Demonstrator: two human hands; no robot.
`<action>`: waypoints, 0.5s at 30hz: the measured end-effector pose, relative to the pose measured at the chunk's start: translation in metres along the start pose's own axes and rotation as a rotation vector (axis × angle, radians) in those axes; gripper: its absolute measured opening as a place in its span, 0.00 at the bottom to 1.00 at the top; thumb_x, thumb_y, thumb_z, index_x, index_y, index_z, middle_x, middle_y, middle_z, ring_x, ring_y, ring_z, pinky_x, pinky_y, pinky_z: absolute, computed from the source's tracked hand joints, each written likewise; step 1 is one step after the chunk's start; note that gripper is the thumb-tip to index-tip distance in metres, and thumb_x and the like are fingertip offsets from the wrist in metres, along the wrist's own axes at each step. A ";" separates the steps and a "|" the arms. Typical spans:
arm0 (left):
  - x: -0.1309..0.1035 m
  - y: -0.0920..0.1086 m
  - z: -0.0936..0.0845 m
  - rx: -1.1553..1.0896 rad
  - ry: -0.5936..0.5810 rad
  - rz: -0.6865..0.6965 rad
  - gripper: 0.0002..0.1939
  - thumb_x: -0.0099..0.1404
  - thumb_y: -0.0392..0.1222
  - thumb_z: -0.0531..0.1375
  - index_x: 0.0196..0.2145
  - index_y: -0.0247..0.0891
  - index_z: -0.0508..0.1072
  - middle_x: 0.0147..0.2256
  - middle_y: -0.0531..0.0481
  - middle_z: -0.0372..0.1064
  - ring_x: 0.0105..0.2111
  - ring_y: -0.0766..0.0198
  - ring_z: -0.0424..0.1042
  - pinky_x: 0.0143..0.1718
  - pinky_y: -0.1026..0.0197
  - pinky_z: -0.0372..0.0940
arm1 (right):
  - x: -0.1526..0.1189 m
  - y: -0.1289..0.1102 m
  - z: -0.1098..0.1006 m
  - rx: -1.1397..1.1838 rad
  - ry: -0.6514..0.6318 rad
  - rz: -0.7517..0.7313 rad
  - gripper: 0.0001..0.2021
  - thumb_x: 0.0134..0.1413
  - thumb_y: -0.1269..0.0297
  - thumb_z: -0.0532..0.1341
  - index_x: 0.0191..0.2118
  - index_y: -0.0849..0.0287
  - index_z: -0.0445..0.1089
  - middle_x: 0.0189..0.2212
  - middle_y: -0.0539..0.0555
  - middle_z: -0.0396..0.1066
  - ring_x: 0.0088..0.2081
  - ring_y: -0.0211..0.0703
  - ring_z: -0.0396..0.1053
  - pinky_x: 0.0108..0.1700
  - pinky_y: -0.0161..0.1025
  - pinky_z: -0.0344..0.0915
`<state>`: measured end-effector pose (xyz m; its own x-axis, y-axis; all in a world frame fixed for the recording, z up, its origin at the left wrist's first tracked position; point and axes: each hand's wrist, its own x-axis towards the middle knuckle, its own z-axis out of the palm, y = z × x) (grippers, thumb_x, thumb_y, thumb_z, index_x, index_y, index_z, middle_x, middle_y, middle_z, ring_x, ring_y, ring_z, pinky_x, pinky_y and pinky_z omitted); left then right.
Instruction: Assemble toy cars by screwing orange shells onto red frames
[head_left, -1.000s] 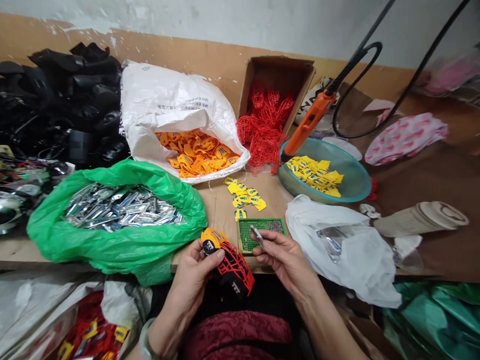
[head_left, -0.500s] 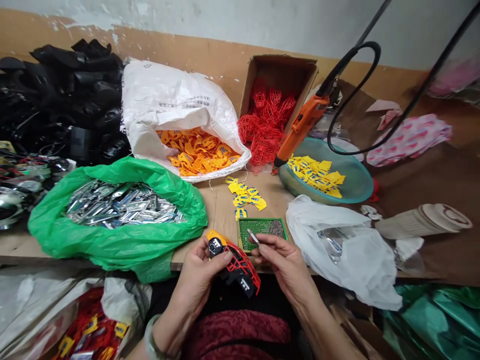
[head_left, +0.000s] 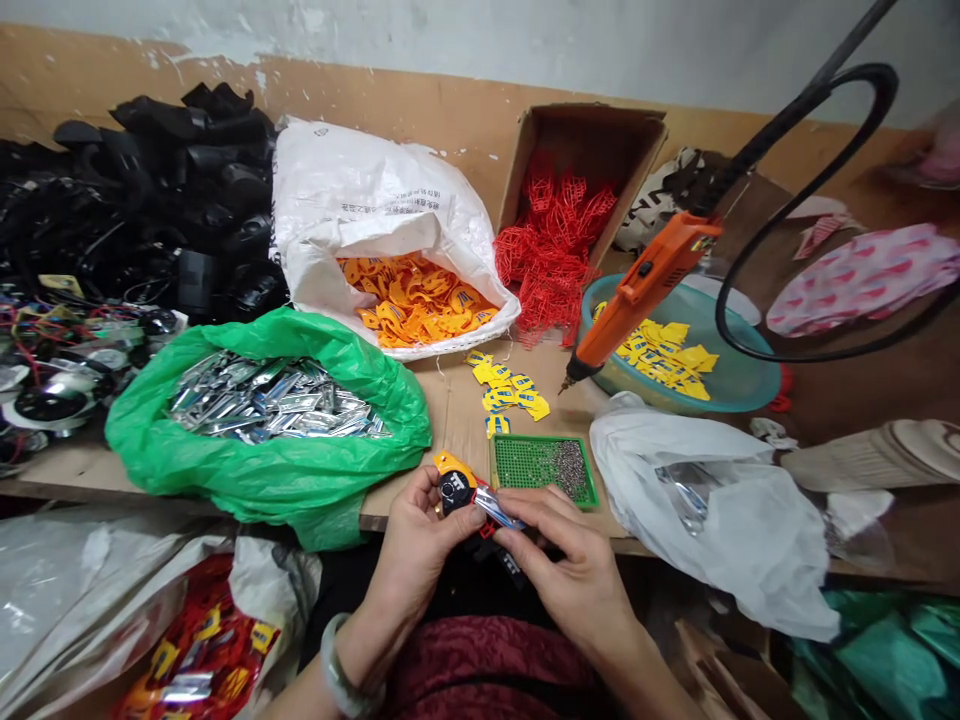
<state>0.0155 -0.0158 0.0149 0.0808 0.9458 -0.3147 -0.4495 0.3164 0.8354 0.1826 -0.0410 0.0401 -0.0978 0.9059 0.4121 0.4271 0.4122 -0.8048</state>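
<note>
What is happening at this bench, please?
A person's left hand holds a small orange, black and red assembly. The right hand holds a shiny strip, apparently against it. Just beyond lies a green tray with small metal pieces. An orange power tool hangs nearby, held by neither hand.
</note>
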 end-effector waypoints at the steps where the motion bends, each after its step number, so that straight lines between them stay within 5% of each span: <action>1: 0.000 -0.001 0.000 0.001 0.004 0.003 0.22 0.47 0.41 0.77 0.38 0.37 0.76 0.34 0.50 0.78 0.34 0.63 0.73 0.38 0.63 0.69 | 0.000 0.000 0.000 -0.010 -0.003 -0.019 0.14 0.56 0.74 0.68 0.46 0.51 0.79 0.40 0.54 0.81 0.41 0.46 0.77 0.45 0.44 0.73; 15: 0.000 -0.004 0.000 0.005 0.029 0.012 0.19 0.45 0.40 0.77 0.33 0.37 0.75 0.30 0.53 0.76 0.30 0.65 0.72 0.35 0.65 0.68 | -0.004 0.000 0.010 -0.092 -0.002 -0.099 0.16 0.55 0.77 0.66 0.47 0.52 0.78 0.39 0.56 0.79 0.39 0.47 0.76 0.41 0.44 0.75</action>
<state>0.0174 -0.0170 0.0112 0.0499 0.9470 -0.3174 -0.4457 0.3055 0.8414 0.1744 -0.0439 0.0344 -0.1457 0.8613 0.4867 0.4960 0.4892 -0.7174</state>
